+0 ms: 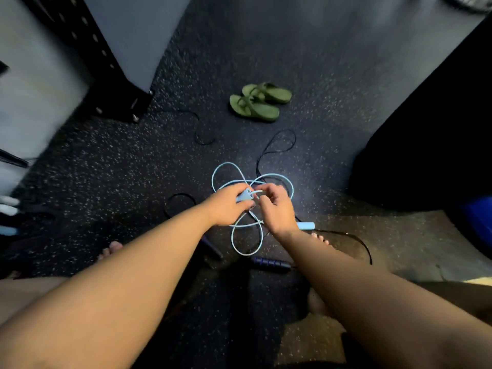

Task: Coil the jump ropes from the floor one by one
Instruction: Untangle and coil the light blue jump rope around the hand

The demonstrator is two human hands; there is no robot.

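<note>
A light blue jump rope [224, 169] lies in loose loops on the speckled floor ahead of me. My left hand [226, 206] is shut on one of its light blue handles [243, 196], lifted off the floor. My right hand [277, 209] pinches the cord just beside that handle. The rope's other light blue handle [306, 225] lies on the floor behind my right wrist. A black jump rope [279, 145] with dark purple handles [270, 263] is spread around and under the blue one.
Green sandals [259, 102] sit farther ahead. A black perforated rack post [87, 49] stands at left with its foot [133, 107] on the floor. A large dark object [431, 145] fills the right. My bare toes [113, 249] show near my arms.
</note>
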